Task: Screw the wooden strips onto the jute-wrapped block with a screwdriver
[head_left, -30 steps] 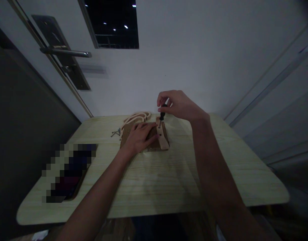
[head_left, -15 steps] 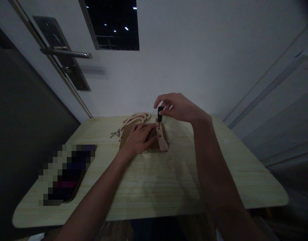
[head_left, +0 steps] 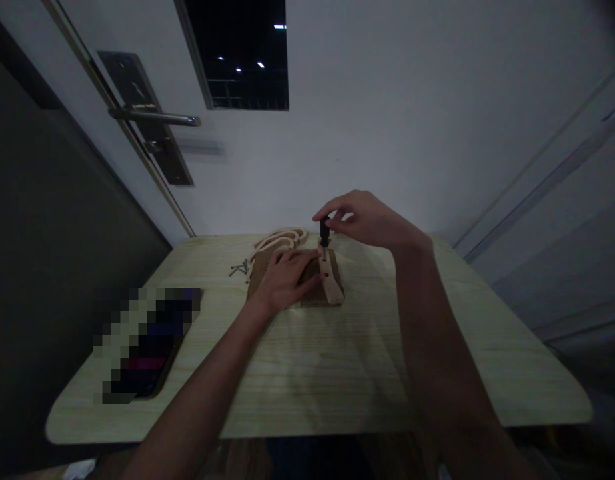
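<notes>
On table [head_left: 297, 373] | right hand [head_left: 367, 217] pinches screwdriver [head_left: 324, 233] at wooden strip [head_left: 332, 291] | left hand [head_left: 283, 279], fingers spread, on board [head_left: 310, 270]

Left of my grip [head_left: 362, 217] and nearer me lies a slab [head_left: 157, 353], probably a phone, its face blurred into blocks. Beyond my grip rises a white door [head_left: 412, 100]; up and left of my grip I see its metal lever handle [head_left: 160, 118] and dark window [head_left: 247, 57].

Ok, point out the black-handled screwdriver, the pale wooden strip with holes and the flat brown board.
Black-handled screwdriver [head_left: 324, 231]: head view, on its handle.
Pale wooden strip with holes [head_left: 331, 285]: head view, on its near half.
Flat brown board [head_left: 312, 268]: head view, on its bare top surface.
</notes>
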The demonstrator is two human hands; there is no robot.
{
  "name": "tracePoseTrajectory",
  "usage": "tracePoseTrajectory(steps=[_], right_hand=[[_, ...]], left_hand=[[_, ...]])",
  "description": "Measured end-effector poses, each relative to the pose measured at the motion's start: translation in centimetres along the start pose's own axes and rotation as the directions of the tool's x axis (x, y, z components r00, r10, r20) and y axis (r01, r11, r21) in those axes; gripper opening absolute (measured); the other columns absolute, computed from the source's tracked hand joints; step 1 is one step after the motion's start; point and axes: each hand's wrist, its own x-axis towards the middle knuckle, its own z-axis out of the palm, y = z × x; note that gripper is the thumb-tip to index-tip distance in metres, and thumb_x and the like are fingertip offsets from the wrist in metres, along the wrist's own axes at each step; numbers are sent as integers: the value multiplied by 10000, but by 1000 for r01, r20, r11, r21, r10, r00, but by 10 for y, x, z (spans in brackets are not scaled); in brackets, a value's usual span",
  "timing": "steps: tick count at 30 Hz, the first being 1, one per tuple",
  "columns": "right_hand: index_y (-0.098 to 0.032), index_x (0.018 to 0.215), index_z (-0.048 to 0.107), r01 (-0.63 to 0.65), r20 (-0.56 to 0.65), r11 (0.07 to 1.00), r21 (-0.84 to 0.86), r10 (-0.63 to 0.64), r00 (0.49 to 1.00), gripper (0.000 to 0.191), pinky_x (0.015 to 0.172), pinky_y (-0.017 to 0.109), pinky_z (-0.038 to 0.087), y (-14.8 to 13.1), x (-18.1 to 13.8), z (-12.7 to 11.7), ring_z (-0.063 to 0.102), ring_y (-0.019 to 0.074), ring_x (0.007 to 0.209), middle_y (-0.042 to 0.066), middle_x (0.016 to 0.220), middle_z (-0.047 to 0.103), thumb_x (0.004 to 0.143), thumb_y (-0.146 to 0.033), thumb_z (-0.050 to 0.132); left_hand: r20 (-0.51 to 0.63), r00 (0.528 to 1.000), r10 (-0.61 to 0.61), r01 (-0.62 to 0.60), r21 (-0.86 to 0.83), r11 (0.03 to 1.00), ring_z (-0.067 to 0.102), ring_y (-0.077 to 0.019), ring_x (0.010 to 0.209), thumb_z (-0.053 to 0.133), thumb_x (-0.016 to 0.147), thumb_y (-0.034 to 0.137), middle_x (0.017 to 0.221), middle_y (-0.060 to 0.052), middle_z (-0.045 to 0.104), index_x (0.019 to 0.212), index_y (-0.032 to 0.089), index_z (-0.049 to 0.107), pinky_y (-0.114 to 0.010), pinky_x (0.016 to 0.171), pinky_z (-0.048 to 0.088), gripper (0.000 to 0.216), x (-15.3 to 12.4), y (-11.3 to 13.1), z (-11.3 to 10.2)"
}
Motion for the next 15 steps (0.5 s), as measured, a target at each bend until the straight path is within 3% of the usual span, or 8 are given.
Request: tracePoseTrajectory(steps=[9, 15], right_hand=[[-183, 856, 728, -24, -57, 994, -103, 19, 998, 113, 661, 260, 451, -2, 0, -2, 600, 135, 675, 31, 755, 688, 781, -234, 660], [-180, 851, 737, -57, -53, 997, -60, 54, 997, 117, 665, 267, 457, 3, -1, -2, 601, 126, 654, 47, 836, 704, 784, -240, 662]], left_hand=[[-10, 1000, 8, -8, 11, 1000, 423, -268, 1272, 401, 927, 544, 1349, -26, 556, 1348, 285, 431, -493, 1031, 304, 495, 0, 0, 0], [-4, 1000, 7, -7, 0, 1000, 423, -267, 1274, 392, 929, 550, 1358, -34, 549, 1347, 275, 433, -495, 1047, 287, 501, 0, 1, -1]])
